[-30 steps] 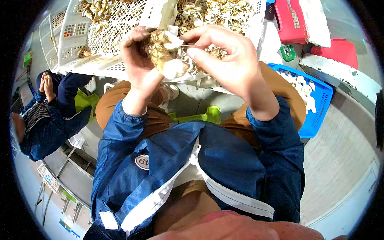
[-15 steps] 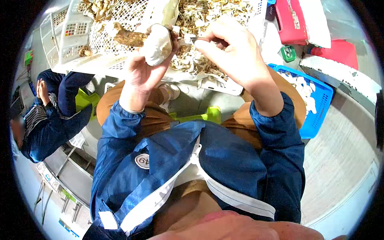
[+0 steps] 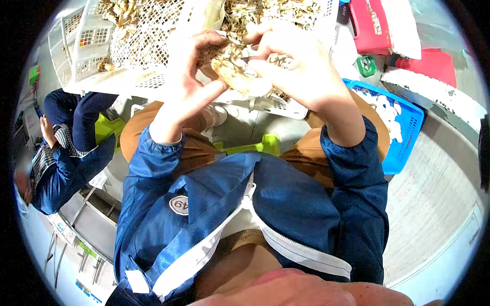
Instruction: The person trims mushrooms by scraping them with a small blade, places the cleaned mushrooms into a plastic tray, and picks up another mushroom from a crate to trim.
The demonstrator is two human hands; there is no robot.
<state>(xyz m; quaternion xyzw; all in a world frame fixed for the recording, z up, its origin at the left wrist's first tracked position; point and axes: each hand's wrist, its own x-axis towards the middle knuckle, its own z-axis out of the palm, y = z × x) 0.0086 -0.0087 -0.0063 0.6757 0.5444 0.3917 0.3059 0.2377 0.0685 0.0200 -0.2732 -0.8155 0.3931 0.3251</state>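
Observation:
A mushroom point(image 3: 232, 74) with a brownish, soil-marked surface and a pale end is held up between my hands, above the near edge of the white crate. My left hand point(image 3: 191, 89) is closed around its left side, fingers over the top and thumb below. At its right side, my right hand point(image 3: 298, 69) has its fingers curled and thumb close against the mushroom. The small dark-bladed knife seen in that hand earlier is hidden by the fingers now. Mushroom trimmings point(image 3: 293, 15) lie in the crate just beyond my hands.
The white perforated crate point(image 3: 145, 48) spans the front. At right, a blue basket point(image 3: 408, 148) holds pale mushroom pieces, near a green container point(image 3: 366, 67) and red stools point(image 3: 370, 30). A yellow-green stool point(image 3: 268, 145) is below me. Another person point(image 3: 66, 158) sits at left.
The mushroom has been turned, its brown stem no longer pointing left and its soiled side facing up. My right hand has come down and left against it. The seated person's hands shifted slightly.

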